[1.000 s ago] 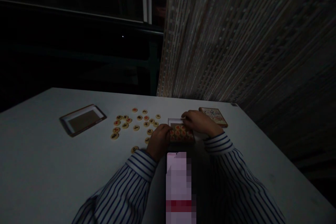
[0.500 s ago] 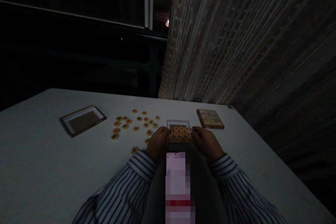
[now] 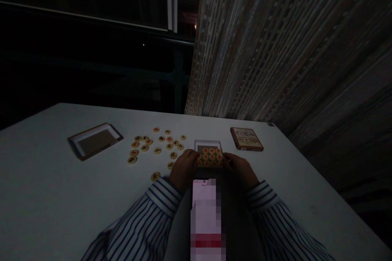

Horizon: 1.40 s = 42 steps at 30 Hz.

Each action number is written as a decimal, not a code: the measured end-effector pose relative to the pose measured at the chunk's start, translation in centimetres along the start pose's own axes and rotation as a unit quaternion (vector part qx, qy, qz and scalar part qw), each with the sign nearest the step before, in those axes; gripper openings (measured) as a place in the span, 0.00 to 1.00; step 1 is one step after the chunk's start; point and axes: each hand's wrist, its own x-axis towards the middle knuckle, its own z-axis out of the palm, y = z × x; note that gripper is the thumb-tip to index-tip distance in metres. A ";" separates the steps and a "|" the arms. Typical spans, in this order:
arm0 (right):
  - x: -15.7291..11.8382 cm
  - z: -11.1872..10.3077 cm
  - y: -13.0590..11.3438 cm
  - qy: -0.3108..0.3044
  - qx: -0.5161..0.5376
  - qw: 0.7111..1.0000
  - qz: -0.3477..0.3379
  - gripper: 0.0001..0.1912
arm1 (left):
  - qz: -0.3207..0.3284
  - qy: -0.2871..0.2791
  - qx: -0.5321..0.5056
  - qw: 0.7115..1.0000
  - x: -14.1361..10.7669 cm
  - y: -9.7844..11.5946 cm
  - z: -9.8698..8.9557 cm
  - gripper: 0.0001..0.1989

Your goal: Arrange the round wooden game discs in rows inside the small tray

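A small open box (image 3: 208, 142) stands near the table's front edge, with rows of round red-marked pieces (image 3: 212, 157) in its near part and its grey bottom showing behind them. My left hand (image 3: 185, 168) is closed at the box's left side, fingers bent against the wall. At the right side my right hand (image 3: 241, 170) has its fingers closed on the box's edge. More round pieces, some marked black and some red, lie scattered on the table left of the box, one (image 3: 155, 176) beside my left sleeve.
The white table (image 3: 92, 195) carries an open, shallow box part (image 3: 98, 140) at the left and a printed box lid (image 3: 246, 138) at the right. A lit phone (image 3: 203, 212) is below the hands. A striped curtain (image 3: 245, 49) hangs behind.
My right hand has moved slightly left, closer against the box's right side. My left hand remains at the left side. The view has shifted a little.
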 end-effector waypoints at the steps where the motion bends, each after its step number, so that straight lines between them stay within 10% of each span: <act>1: 0.0 0.0 0.0 -0.002 0.000 1.000 -0.001 0.17 | 0.001 0.002 -0.001 1.000 0.0 0.0 0.0 0.11; 42: 0.0 -0.3 -0.3 -0.011 -0.027 1.000 0.002 0.18 | 0.000 -0.003 0.011 1.000 0.0 0.3 -0.2 0.11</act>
